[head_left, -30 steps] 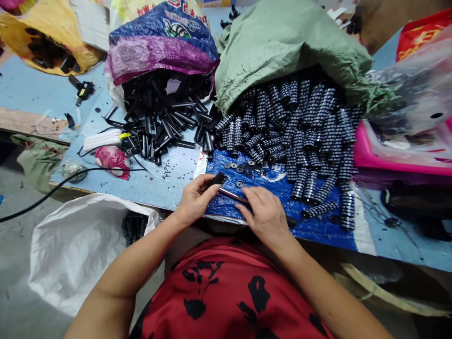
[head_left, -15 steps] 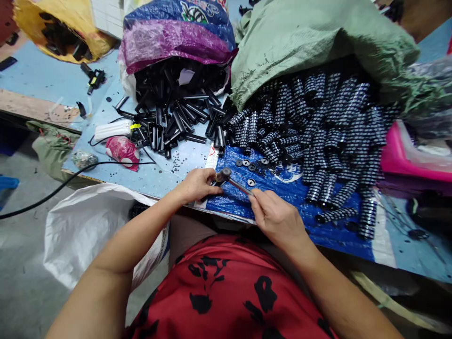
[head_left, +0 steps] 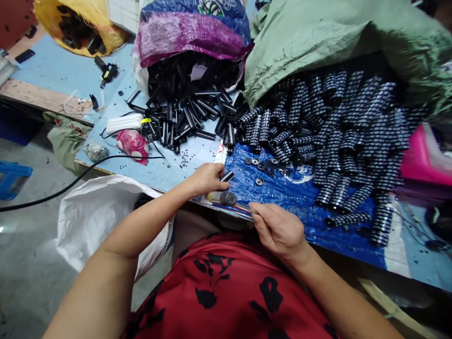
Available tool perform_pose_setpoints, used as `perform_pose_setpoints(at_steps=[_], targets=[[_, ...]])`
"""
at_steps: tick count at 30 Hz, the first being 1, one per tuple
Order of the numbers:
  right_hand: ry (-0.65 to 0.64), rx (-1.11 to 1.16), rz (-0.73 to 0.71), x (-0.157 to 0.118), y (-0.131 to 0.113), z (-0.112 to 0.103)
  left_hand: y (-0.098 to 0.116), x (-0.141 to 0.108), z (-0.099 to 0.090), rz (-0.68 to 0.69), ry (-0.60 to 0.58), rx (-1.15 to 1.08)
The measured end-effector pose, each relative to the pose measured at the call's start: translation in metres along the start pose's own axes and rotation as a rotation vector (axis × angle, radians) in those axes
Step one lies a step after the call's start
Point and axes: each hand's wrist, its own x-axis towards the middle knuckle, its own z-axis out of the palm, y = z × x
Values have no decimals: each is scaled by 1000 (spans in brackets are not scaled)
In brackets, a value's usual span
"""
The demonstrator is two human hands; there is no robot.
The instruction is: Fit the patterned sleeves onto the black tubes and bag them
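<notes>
My left hand (head_left: 209,179) is closed round a short black tube (head_left: 227,176) at the table's front edge; one end of the tube pokes out past the fingers. My right hand (head_left: 277,228) grips the thin handle of a small hammer (head_left: 222,198). The hammer's head is just below the tube, blurred, in front of the table edge. Behind the hands, small round black caps (head_left: 259,181) lie on a blue plastic sheet (head_left: 240,162).
Black tubes (head_left: 190,117) spill from a purple and blue sack (head_left: 194,35). Studded rollers (head_left: 332,136) are heaped under a green sack (head_left: 310,37). A white sack (head_left: 81,221) hangs open below the edge. A black cable (head_left: 63,188) crosses the left side.
The hammer head has dropped from the tube's end to below it, nearer my body, and more of the tube shows. The view has turned slightly, shifting the table contents right.
</notes>
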Motion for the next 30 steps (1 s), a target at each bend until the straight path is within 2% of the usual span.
perform_pose_setpoints(at_steps=[2,3,5,7,8,10,12,14,16,17,18,19,20,22,24,25,27,30], targets=[[40,-27,0,3,0,0,-2,2,-3,-11,-41,-45],[18,-44,-1,4,0,2,-2,4,-4,-14,-63,-58],[-104,-110,2,7,-1,9,0,9,-3,-25,-88,-49],[-237,-159,4,7,-2,15,4,12,0,-31,-71,7],[-264,-146,6,7,-2,16,7,12,2,-27,-49,43],[-227,-54,24,4,-1,15,9,5,-2,-23,8,109],[-120,-2,71,-1,3,10,6,-15,-20,-21,-16,140],[-28,-62,132,-8,11,5,-4,-44,-51,-18,-205,117],[9,-155,188,-13,19,4,-17,-73,-84,-42,-526,49],[3,-197,213,-15,22,6,-22,-83,-97,-79,-567,49],[-15,-233,233,-15,23,9,-25,-87,-104,-85,-539,81],[-34,-266,247,-14,24,12,-27,-87,-106,-68,-440,138],[-56,-294,258,-12,22,15,-28,-80,-104,-27,-285,221],[-86,-323,270,-7,17,19,-24,-53,-89,73,57,420],[-91,-300,255,-4,13,17,-19,-16,-72,102,304,615],[-89,-280,243,-5,14,13,-18,3,-66,91,366,700],[-57,-263,233,-11,21,-2,-20,36,-62,68,388,829],[124,-428,328,-26,44,-38,-31,64,-68,113,361,941]])
